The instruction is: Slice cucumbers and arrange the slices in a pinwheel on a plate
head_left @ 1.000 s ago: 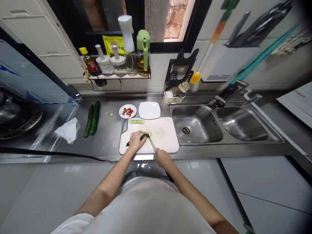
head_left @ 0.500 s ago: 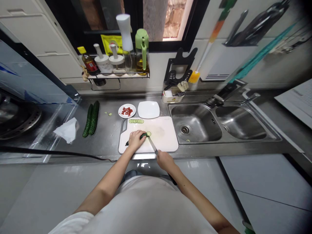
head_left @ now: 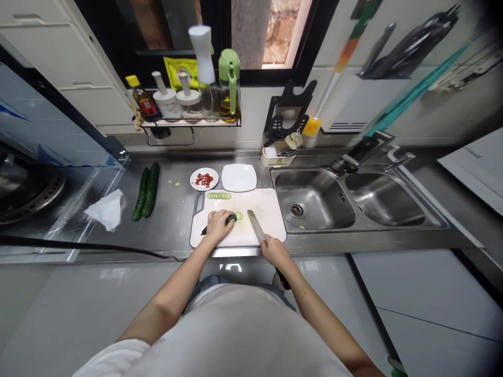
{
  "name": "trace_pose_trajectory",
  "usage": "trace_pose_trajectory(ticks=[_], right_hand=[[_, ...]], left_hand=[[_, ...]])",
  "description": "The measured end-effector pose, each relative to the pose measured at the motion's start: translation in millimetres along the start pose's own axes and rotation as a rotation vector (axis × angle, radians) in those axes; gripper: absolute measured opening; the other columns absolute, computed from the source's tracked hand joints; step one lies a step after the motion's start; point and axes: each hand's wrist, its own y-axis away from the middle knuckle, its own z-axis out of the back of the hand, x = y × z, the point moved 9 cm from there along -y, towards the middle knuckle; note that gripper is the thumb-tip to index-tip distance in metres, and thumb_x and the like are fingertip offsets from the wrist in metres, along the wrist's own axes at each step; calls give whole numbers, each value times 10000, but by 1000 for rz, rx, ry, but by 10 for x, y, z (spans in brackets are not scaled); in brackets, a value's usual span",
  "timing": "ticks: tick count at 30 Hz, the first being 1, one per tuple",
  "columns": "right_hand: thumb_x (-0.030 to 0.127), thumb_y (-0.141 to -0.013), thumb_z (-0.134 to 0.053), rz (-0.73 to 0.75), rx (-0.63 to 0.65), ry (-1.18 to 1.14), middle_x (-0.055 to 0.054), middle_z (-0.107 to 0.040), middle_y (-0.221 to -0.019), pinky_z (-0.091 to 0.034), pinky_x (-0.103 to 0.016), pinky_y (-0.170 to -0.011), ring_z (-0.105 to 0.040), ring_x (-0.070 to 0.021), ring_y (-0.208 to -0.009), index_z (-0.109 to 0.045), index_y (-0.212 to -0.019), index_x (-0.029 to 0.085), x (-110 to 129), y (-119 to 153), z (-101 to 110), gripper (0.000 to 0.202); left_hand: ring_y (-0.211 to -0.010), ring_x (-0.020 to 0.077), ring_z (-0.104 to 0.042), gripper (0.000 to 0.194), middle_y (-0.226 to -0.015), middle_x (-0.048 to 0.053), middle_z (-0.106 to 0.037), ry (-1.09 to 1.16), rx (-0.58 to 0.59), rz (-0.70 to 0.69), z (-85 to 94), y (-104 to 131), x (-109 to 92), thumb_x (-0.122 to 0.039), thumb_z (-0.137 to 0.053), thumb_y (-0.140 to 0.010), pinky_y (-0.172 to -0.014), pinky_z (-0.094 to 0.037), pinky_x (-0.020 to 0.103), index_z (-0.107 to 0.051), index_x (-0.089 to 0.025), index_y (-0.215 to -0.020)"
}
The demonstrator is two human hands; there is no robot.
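My left hand is closed over a dark green cucumber piece on the white cutting board. A pale round slice lies against the cut end. My right hand grips a knife, its blade over the board, apart from the cucumber and to its right. A row of several thin slices lies along the board's upper left. Behind the board stand a small plate of chopped red pieces and a bare white plate.
Two whole cucumbers and a crumpled white tissue lie left of the board. A double sink is at the right. A shelf of bottles and jars hangs behind. A black cable crosses the counter's front edge.
My right hand has moved the knife right, away from the cucumber's cut end. My left hand keeps its hold on the cucumber piece.
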Motion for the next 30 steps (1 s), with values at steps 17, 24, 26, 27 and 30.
trace_pose_trajectory(ticks=[17, 24, 26, 27, 30], right_hand=[[245, -958, -359, -37, 0, 4, -152, -686, -1078, -409, -284, -755, -642, -236, -1018, -589, -1127, 142, -91, -150, -9, 304], [240, -957, -341, -46, 8, -3, -152, -689, -1065, -408, -286, -745, -641, -240, -1018, -588, -1127, 141, -113, -164, -35, 316], [239, -956, -340, -46, 10, -7, -152, -688, -1067, -407, -286, -744, -640, -240, -1016, -589, -1124, 142, -118, -170, -40, 316], [240, -956, -340, -44, 12, -9, -151, -687, -1069, -407, -285, -745, -639, -239, -1017, -589, -1124, 143, -119, -173, -43, 316], [250, -956, -348, -53, 19, -20, -147, -685, -1078, -405, -278, -751, -635, -234, -1019, -587, -1129, 147, -134, -184, -48, 313]], left_hand=[[-1034, 310, -541, 223, -1043, 133, -635, -231, 117, 25, -327, -322, -247, -285, -541, -844, -1027, -231, 532, -684, -199, -993], [-1015, 300, -555, 167, -999, 121, -652, -192, 142, 75, -335, -426, -189, -265, -569, -809, -979, -279, 497, -668, -202, -928], [-1005, 287, -562, 140, -983, 108, -662, -153, 159, 107, -333, -445, -176, -248, -578, -791, -948, -302, 466, -660, -207, -897], [-994, 277, -569, 121, -965, 99, -669, -129, 166, 119, -331, -453, -178, -233, -571, -788, -938, -304, 454, -655, -209, -871], [-938, 245, -591, 112, -887, 64, -689, -61, 176, 135, -312, -474, -212, -187, -525, -798, -947, -285, 444, -634, -214, -805]])
